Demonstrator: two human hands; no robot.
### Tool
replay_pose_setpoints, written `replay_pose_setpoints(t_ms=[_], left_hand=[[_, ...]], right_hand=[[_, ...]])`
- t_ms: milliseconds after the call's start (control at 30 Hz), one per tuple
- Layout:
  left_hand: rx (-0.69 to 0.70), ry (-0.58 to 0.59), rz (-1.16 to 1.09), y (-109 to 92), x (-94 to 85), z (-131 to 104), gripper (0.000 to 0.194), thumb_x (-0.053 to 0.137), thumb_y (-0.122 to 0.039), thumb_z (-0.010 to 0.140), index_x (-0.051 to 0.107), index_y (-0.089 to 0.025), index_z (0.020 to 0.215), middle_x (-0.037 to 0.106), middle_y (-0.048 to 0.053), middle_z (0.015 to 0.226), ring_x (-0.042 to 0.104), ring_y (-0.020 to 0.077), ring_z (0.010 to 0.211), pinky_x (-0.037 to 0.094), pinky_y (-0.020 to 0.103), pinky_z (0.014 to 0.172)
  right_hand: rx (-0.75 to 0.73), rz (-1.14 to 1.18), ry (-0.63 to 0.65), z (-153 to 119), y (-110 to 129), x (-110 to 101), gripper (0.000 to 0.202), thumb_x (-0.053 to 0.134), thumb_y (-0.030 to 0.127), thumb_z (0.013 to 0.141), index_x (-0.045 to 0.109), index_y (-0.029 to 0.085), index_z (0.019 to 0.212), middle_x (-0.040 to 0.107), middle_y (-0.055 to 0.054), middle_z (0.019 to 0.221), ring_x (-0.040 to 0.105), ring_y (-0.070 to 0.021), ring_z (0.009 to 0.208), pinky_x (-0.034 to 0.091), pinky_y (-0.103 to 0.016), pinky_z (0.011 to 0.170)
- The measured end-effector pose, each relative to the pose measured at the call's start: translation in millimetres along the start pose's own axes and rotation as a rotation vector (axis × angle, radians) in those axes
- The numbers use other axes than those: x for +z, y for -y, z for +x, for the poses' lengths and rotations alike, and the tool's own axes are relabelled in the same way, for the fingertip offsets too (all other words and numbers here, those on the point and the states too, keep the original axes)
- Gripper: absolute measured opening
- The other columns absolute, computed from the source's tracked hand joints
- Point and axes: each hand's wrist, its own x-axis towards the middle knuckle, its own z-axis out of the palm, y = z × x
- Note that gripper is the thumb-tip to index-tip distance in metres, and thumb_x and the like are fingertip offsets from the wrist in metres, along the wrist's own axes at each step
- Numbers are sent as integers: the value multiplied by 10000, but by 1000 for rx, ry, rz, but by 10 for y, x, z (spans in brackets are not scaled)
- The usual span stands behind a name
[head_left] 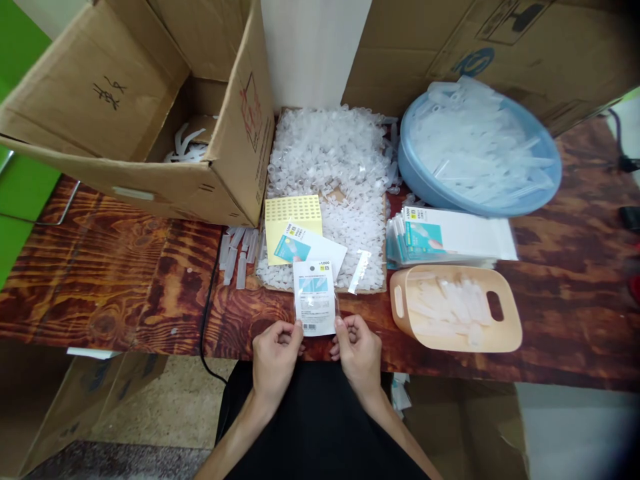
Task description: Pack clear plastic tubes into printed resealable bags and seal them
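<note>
Between my two hands is a small clear packet (pixel 314 293) with a white printed card inside, its barcode end toward me. My left hand (pixel 275 353) pinches the packet's lower left corner. At the lower right corner, my right hand (pixel 361 353) grips it between thumb and fingers. Just beyond the packet lie a teal and white printed card (pixel 325 252) and a yellow sheet of small stickers (pixel 294 208). Both rest on a shallow cardboard tray heaped with small clear and white plastic pieces (pixel 330 143). A white strip (pixel 359 272) lies at the tray's front right.
An open cardboard box (pixel 240 153) stands at the left, with translucent plastic tubes (pixel 241 267) before it. On the right are a blue basin (pixel 410 160) of clear plastic pieces, stacked printed packets (pixel 465 233) and a peach basket (pixel 510 320) of translucent pieces. A black cable (pixel 204 327) crosses the table edge.
</note>
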Motion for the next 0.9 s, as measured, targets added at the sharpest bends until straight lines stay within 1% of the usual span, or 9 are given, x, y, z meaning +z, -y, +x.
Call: replay_pose_setpoints(t_ms=[267,367,467,567,633,700,767,833,900], left_hand=[[-30,19,-38,25,7,25,445,602,-518,913,636,-165,644,640,7,544,646,152,469,491,210,459],[-94,8,-161,57,-27,33,493,588,-572,904,648,-150,657,647,20,530,633,150,443,499,217,448],[-119,-34,-290,35,-76,54,463,648,-609,844,669,-149,798,710,32,638,661,155,482,545,241,475],[-127,157,-308,-55,-95,79,448,788,-551,738,702,-138,890,759,71,758,727,202,638,598,282,580],[-113,274,-297,-126,-86,87,403,817,-494,729,725,-124,859,777,98,813,743,227,742,603,296,674],[-70,296,-308,-188,-70,88,357,804,-464,756,731,-123,830,786,101,854,737,226,771,589,298,714],[-15,296,-310,-237,-59,87,327,794,-444,775,726,-125,797,785,89,844,725,214,755,573,290,718],[43,316,-291,-284,-60,90,305,789,-423,786,721,-126,769,777,78,818,708,200,738,554,274,710],[88,327,-271,-335,-77,97,291,786,-411,793,723,-128,772,764,65,787,686,184,708,534,256,681]], right_hand=[[-121,-295,-97,90,8,49,427,486,433,981,424,246,602,508,29,423,513,-135,369,355,-238,432],[-116,-260,-94,108,50,31,455,467,456,986,407,249,586,493,34,402,493,-130,353,334,-235,411],[-69,-124,-11,88,56,-24,442,463,504,989,446,247,630,500,45,391,506,-134,331,342,-221,371],[-60,15,95,67,24,-98,411,501,536,975,504,236,694,525,50,417,538,-143,339,390,-220,362],[-73,123,133,78,6,-140,376,532,537,964,531,229,748,586,33,493,590,-154,402,467,-234,410],[-80,247,127,114,19,-163,307,614,522,922,549,225,878,662,10,641,654,-170,518,537,-256,486],[-81,332,141,165,82,-164,401,755,472,825,524,230,1048,711,-13,815,708,-194,670,580,-278,573],[-100,366,227,212,192,-159,575,862,385,720,502,235,1143,734,-42,975,731,-223,847,595,-302,700],[-125,391,355,242,323,-168,540,864,338,722,531,227,1132,744,-60,1048,724,-236,947,579,-314,789]])
